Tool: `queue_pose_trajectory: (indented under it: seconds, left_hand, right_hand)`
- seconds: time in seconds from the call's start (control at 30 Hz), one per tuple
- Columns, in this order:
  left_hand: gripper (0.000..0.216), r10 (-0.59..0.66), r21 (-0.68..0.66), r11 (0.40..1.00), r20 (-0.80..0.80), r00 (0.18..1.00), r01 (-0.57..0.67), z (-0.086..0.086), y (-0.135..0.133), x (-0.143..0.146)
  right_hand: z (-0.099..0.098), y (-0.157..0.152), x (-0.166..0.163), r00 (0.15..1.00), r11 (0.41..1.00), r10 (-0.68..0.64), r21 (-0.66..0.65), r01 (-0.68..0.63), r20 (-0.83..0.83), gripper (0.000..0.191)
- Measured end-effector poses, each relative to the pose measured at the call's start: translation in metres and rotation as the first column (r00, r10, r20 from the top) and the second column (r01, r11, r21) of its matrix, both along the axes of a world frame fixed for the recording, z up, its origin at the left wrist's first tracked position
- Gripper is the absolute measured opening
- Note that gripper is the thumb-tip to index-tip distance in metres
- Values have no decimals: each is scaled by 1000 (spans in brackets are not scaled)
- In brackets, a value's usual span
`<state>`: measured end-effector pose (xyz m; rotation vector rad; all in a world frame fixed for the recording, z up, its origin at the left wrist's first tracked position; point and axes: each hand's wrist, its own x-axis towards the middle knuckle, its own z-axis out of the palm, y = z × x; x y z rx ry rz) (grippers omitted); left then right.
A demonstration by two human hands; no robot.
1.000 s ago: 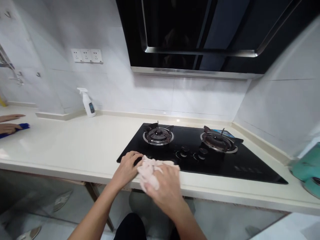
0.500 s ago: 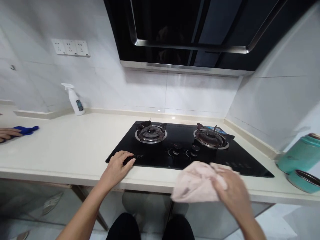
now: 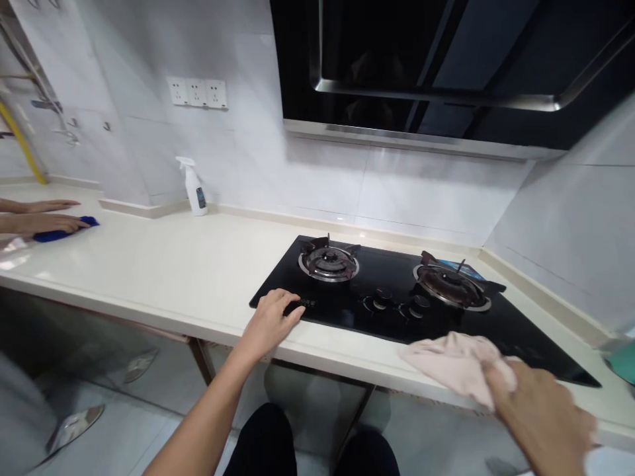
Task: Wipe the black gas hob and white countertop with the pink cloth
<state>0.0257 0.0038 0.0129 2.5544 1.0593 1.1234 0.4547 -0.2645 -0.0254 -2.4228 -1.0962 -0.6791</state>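
A black glass gas stove (image 3: 357, 311) with two burners is set into the pale countertop. At its front left corner lies my left hand (image 3: 272, 318), fingers loosely spread and touching the glass, holding nothing. My right hand (image 3: 540, 403) grips a pale pink cloth (image 3: 456, 367), slightly blurred by motion. The cloth spreads over the counter's front edge and the stove's front rim. Beyond it sit the two control knobs (image 3: 417, 306) and the right burner (image 3: 451, 284). The left burner (image 3: 328, 262) lies behind my left hand.
A white spray bottle (image 3: 195, 188) stands by the wall, below several sockets (image 3: 197, 92). On the far left, another person's hand (image 3: 54, 223) presses a blue cloth (image 3: 52, 235) to the counter. A black range hood (image 3: 436, 119) hangs overhead. A green container (image 3: 622, 362) is at the right edge.
My view has turned left, so the other person's second hand now shows. My right hand, still holding the pink cloth, has shifted right relative to my left hand, which stays at the stove's corner.
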Motion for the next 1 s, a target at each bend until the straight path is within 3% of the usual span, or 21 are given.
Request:
queue_pose_trajectory:
  seconds: [0.07, 0.23, 0.33, 0.4, 0.53, 0.63, 0.73, 0.87, 1.0]
  left_hand:
    - [29, -7, -10, 1000, -3, 1000, 7, 1, -1, 1]
    - [29, -56, -33, 998, 69, 996, 58, 2, -5, -1]
    - [31, -131, -41, 989, 155, 979, 139, -1, -18, -17]
    - [36, -155, -45, 985, 165, 974, 165, -7, -29, -35]
    - [57, -88, -51, 994, 127, 988, 96, -20, -49, -68]
    - [64, -32, -40, 999, 129, 991, 37, -21, -59, -75]
    - [59, -48, -39, 998, 136, 990, 54, -18, -68, -69]
    - [54, -110, -81, 990, 103, 989, 118, -16, -76, -54]
    - [49, -146, -120, 981, 78, 986, 155, -12, -75, -36]
  right_hand:
    - [8, 32, -66, 997, 995, 62, -81, -59, 37, 46]
    - [25, 110, -218, 908, 918, 397, -48, -394, 131, 32]
    - [27, 140, -275, 815, 819, 570, 9, -574, 109, 29]
    - [27, 151, -292, 753, 752, 656, 40, -658, 60, 27]
    - [45, 166, -281, 677, 674, 735, 144, -724, -37, 22]
    - [71, 184, -249, 741, 717, 668, 208, -666, 71, 30]
    - [86, 204, -214, 821, 805, 554, 163, -570, 138, 39]
    - [70, 214, -186, 841, 848, 524, 10, -530, 134, 56]
    - [48, 212, -188, 859, 872, 489, -114, -476, 150, 53]
